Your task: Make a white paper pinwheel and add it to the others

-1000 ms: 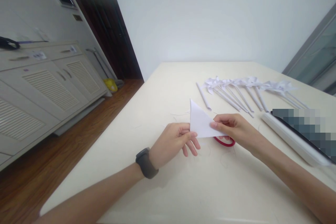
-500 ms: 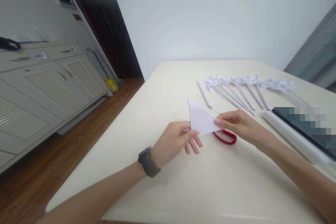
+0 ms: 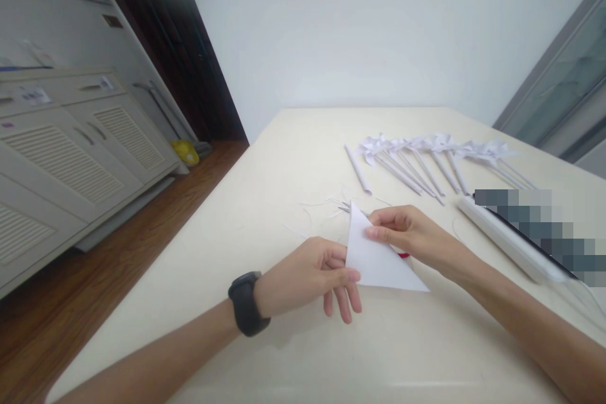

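A white sheet of paper folded into a triangle (image 3: 376, 262) is held above the table between both hands. My left hand (image 3: 322, 274), with a black watch on the wrist, pinches its lower left corner between thumb and index finger, the other fingers hanging below. My right hand (image 3: 407, 230) pinches the slanting upper right edge. Behind the paper lie scissors; their blade tips (image 3: 344, 207) and a bit of red handle (image 3: 403, 255) show, while the rest is hidden. Thin white paper strips (image 3: 315, 204) are scattered near the blades.
Several white paper pinwheels (image 3: 416, 145) on rolled sticks lie in a row at the back right of the white table (image 3: 227, 341). A single rolled paper stick (image 3: 357, 169) lies left of them. At right is a long white object (image 3: 506, 240) beside a pixelated dark one.
My right hand has shifted from the triangle's right corner up to its slanting edge. The paper and my left hand sit lower in view, and the right corner now points free.
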Motion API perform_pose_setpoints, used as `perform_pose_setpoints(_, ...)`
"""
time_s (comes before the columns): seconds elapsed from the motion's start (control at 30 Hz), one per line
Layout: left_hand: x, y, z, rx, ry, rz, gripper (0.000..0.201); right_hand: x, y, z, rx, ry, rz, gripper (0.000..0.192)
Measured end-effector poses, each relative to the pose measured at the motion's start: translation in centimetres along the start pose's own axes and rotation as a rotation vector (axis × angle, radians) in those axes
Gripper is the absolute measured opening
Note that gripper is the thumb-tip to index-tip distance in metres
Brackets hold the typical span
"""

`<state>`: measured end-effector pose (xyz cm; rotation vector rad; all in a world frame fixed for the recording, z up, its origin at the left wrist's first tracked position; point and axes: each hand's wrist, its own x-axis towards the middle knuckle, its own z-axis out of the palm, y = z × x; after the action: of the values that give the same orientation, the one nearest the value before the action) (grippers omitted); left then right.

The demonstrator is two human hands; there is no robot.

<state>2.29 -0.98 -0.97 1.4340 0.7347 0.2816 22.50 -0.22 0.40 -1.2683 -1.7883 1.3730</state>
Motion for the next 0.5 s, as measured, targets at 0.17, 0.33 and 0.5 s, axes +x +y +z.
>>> perform_pose_setpoints(0.17, -0.06, 0.1, 0.16, 0.007, -0.044, -0.038, 0.023, -0.1, 0.03, 0.34, 0.044, 0.037, -0.019, 0.034)
perform_pose_setpoints(0.33, -0.19, 0.46, -0.1, -0.004, -0.112, -0.039, 0.019, -0.32, 0.02, 0.21, 0.067, 0.061, -0.094, 0.038)
perform_pose_setpoints(0.5, -0.26, 0.48, 0.03, -0.022, -0.134, -0.053, 0.018, -0.37, -0.32, 0.5, 0.042, 0.065, -0.082, 0.029)
